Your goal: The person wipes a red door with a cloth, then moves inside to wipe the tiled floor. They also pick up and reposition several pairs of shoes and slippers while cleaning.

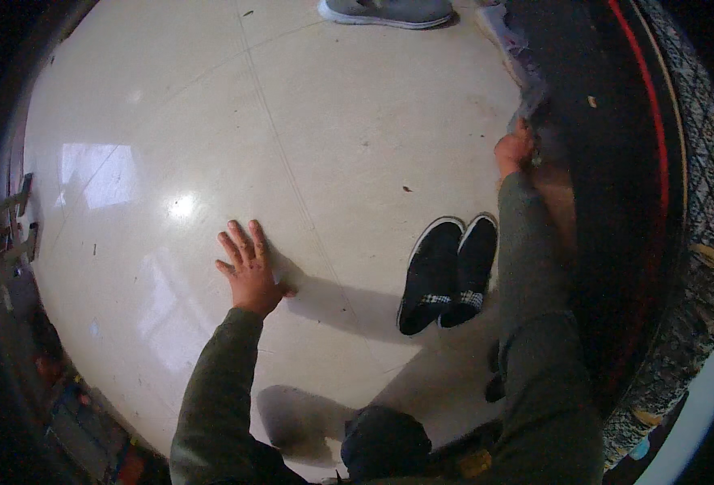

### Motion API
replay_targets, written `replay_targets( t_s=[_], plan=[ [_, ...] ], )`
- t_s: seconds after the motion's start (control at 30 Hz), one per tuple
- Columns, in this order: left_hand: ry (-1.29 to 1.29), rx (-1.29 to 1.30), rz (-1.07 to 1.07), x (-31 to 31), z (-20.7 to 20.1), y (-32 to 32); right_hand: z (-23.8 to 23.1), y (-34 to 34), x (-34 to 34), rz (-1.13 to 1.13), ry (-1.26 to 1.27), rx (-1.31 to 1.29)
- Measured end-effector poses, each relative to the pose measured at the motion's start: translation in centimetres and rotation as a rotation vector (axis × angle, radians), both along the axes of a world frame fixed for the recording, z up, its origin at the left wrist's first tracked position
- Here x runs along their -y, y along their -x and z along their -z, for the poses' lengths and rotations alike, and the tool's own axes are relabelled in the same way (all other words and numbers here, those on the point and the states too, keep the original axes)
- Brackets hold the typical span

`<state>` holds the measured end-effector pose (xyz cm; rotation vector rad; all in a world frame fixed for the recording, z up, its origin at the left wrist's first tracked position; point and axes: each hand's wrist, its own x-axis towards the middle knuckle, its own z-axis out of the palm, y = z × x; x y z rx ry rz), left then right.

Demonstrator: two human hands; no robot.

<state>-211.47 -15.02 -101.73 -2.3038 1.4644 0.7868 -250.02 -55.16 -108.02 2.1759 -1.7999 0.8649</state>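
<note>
My left hand is held over the glossy pale floor with its fingers spread, holding nothing. Farther off to the right, my right hand is closed at the near end of a crumpled, greyish, see-through wrap, which looks like thin plastic. This wrap runs away from the hand along the edge of a dark mat, beside a pale shoe-like shape. Between my forearms a pair of black slip-on shoes with white rims and checkered bands stands on the floor, nearest to my right forearm.
A grey shoe with a white sole lies at the far edge. Along the right runs the dark mat with a red stripe, bordered by patterned fabric. Dark clutter fills the lower left, with metal brackets above it.
</note>
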Motion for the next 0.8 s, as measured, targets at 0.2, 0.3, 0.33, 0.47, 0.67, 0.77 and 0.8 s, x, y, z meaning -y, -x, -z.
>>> replay_targets(
  t_s=[0.2,0.3,0.33,0.47,0.67,0.77,0.8],
  plan=[
    [-0.036,0.05,-0.027,-1.2,-0.5,-1.1,2.0,-16.1,-8.1,-0.666,-0.181,0.187],
    [-0.028,0.045,-0.003,-0.5,-0.2,-0.4,1.5,-22.8,-19.4,-0.938,-0.681,0.168],
    [-0.04,0.049,-0.015,-0.9,-0.4,-0.7,-0.4,-23.8,-22.4,-0.999,-0.708,0.14],
    [-0.038,0.04,-0.031,-1.0,-0.7,-0.8,-6.5,-21.8,-21.6,-1.006,-0.636,0.216],
    [-0.028,0.035,-0.003,-0.5,-0.8,-0.6,-5.0,-15.7,-16.3,-0.371,-0.4,0.157],
    [-0.065,0.024,-0.014,-0.4,-1.2,-0.7,-4.8,-20.0,-20.0,-0.188,-0.606,0.192],
    [-0.069,0.039,-0.027,-0.8,-1.4,-1.1,-5.7,-21.8,-20.7,-0.126,-0.674,0.176]
  ],
)
